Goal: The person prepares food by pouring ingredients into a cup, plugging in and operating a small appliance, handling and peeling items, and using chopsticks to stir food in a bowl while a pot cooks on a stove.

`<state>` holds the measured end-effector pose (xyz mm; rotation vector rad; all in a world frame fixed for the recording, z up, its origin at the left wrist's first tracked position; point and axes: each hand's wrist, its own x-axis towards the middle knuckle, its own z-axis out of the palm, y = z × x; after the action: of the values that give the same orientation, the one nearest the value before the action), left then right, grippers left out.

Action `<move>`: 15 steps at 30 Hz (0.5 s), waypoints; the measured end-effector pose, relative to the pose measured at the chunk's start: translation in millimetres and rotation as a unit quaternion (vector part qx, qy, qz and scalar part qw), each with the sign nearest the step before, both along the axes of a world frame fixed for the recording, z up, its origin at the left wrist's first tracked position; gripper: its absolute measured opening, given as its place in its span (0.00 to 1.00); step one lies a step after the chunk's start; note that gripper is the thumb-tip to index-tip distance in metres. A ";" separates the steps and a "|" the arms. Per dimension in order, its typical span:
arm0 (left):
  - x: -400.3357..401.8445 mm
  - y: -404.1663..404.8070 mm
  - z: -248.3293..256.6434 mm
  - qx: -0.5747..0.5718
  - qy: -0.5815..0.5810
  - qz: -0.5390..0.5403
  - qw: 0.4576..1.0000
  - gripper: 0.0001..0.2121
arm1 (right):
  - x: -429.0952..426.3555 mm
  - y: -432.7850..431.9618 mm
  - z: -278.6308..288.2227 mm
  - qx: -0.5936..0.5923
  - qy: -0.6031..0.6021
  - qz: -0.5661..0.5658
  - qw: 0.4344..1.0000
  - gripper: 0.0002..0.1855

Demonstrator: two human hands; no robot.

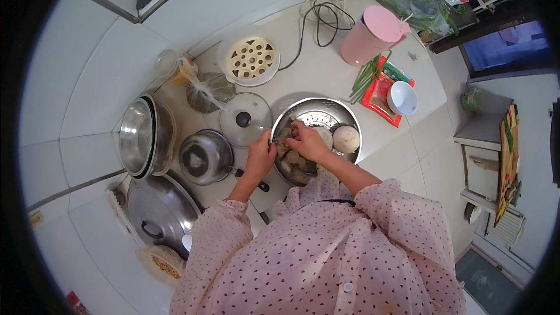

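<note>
A perforated stainless-steel colander (359, 142) stands before me at the counter's front. My left hand (261, 157) grips its left rim, with the thumb near the inner side. Over the inside reaches my right hand (309, 141), its fingers bent at some lumpy greyish-brown food pieces (296, 167). Whether a piece is pinched between those fingers is hard to see. A pale round vegetable (346, 139) lies at the colander's right side. Another pale round one (324, 134) is partly hidden behind my right hand.
Left of the colander are a glass lid (236, 111), an upturned saucepan (203, 162), nested metal bowls (136, 138) and a large lidded pot (164, 210). An egg steamer (253, 59) stands behind. Rightward are a pink kettle (372, 37), green stalks (365, 79), red packets (379, 96) and a white bowl (402, 97).
</note>
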<state>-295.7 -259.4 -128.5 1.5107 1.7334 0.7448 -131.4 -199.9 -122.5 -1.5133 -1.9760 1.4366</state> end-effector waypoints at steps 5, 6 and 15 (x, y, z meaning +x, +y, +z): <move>13.9 -6.5 3.7 0.018 -0.020 0.023 0.999 0.15 | -23.0 -6.4 -18.2 0.026 -0.042 -0.045 0.998 0.29; 15.7 -6.4 5.5 0.017 -0.021 0.030 0.999 0.15 | -23.4 -5.7 -17.4 0.027 -0.040 -0.038 0.998 0.29; 28.5 -8.8 15.1 -0.011 -0.029 0.050 0.998 0.14 | -20.7 -3.2 -16.7 0.033 -0.057 -0.095 0.993 0.20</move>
<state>-267.3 -268.2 -113.4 1.3817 1.7777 0.8094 -152.1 -203.1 -139.2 -1.7368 -1.8625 1.2221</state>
